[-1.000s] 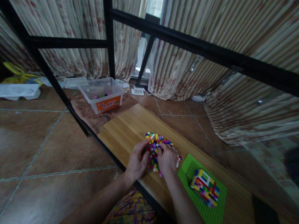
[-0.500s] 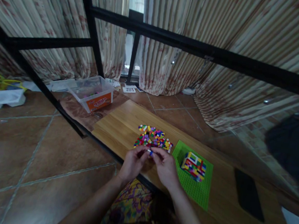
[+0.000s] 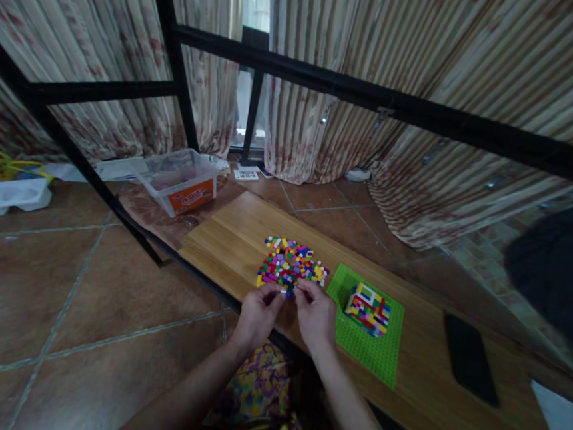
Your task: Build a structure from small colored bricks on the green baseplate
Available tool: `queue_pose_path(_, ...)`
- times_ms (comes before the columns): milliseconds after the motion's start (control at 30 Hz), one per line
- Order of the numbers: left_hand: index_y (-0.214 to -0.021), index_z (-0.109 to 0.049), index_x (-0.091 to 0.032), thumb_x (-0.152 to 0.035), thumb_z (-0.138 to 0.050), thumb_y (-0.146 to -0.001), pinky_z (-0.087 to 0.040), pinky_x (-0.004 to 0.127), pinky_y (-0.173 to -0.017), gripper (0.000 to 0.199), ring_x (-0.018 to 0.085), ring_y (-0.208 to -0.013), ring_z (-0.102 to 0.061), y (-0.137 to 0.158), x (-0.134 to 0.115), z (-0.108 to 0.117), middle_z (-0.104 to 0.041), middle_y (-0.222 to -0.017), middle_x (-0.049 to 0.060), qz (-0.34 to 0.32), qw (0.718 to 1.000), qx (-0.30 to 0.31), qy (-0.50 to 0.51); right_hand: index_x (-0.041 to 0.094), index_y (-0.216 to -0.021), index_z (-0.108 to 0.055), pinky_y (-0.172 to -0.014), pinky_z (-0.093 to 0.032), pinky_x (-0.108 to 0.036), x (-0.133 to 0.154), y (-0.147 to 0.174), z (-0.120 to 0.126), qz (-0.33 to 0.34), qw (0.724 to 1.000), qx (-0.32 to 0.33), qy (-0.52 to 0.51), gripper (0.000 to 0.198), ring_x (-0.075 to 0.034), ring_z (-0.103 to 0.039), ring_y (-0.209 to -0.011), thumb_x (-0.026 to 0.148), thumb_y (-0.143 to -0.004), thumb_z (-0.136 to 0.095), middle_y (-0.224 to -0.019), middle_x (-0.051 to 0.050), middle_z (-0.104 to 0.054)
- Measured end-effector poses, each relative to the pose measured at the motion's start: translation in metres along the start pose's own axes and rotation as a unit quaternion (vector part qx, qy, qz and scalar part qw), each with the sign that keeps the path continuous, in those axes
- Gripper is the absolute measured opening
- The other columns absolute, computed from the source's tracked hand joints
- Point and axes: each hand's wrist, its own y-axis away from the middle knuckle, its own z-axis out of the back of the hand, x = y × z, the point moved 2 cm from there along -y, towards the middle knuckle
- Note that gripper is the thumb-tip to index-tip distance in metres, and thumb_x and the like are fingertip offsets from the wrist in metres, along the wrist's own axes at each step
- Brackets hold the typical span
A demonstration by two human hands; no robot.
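My left hand pinches small toy bricks, white and blue, between thumb and fingertips near the table's front edge. Close beside it, my right hand has its thumb and forefinger drawn together at the same bricks. Whether the right fingertips grip a separate piece is too small to tell. Just beyond both hands lies a pile of loose coloured bricks. To the right, a multicoloured brick build stands on a green baseplate.
The wooden table runs diagonally, with a dark flat slab on its right part. A clear plastic tub with an orange label stands past the table's left end. A black metal frame crosses in front of curtains.
The hands stay together over the same spot, and the right fingertips have shifted slightly from the bricks. The whole view has tilted a little; the build and pile look unchanged.
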Motion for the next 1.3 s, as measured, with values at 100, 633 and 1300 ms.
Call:
queue_pose_path(100, -0.083, -0.069, -0.016, -0.031, -0.062, -0.077, -0.051, 0.025, -0.065, 0.018, 0.015, -0.067, -0.063, -0.003, 0.003, 0.002, -0.069, -0.074, 0.002, 0.022, 0.999, -0.009, 0.031, 0.019, -0.092, -0.07, -0.078, -0.052, -0.034, -0.002, -0.02, 0.004, 0.021, 0.997, -0.001, 0.069, 0.022, -0.02, -0.068, -0.08, 0.029, -0.084, -0.052, -0.089, -0.007, -0.073)
queue_pose_path(633, -0.086, -0.071, -0.016, -0.029, -0.06, -0.08, -0.049, 0.024, -0.066, 0.019, 0.015, -0.068, -0.062, 0.006, -0.003, 0.0, -0.07, -0.074, 0.001, 0.014, 0.999, 0.013, -0.04, 0.022, -0.087, -0.073, -0.075, -0.051, -0.03, 0.019, 0.015, 0.0, 0.01, 0.997, 0.072, 0.007, 0.019, -0.019, -0.068, -0.08, 0.025, -0.085, -0.054, -0.087, -0.004, -0.074)
queue_pose_path(1300, -0.095, -0.067, -0.02, -0.01, -0.052, -0.084, -0.051, 0.027, -0.083, 0.021, 0.016, -0.09, -0.064, -0.014, -0.002, 0.008, -0.065, -0.103, 0.005, -0.178, 0.947, 0.046, -0.261, 0.021, -0.098, -0.071, -0.083, -0.043, -0.028, 0.021, -0.069, -0.037, 0.099, 0.95, 0.103, 0.276, 0.02, -0.019, -0.061, -0.092, 0.022, -0.089, -0.053, -0.101, -0.006, -0.069)
